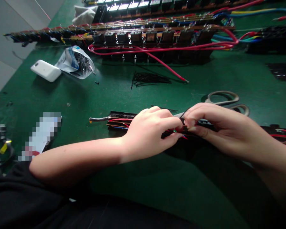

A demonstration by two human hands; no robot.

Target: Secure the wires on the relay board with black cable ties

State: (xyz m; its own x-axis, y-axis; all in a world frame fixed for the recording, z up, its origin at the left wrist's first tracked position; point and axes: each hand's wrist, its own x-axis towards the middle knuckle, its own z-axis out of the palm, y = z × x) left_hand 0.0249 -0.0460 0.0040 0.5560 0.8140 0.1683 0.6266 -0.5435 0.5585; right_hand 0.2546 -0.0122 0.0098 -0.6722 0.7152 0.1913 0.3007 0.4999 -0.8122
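Scissors [225, 100], zip-tie pile [149, 78], screw bag [76, 62], white box [45, 70] on green mat [114, 92].

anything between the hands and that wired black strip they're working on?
Nothing visible. Left hand and right hand already pinch the wired black strip at the wires; scissors lie behind, apart.

Scissors [225, 101] behind r. hand [219, 127]; cable ties [149, 78] mid-table; phone [45, 70] far left.

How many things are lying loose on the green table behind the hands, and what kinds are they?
White rectangular plastic case: 1
Clear plastic bag of small dark metal parts: 1
Bundle of thin black cable ties: 1
Pair of grey-handled metal scissors: 1
Total: 4
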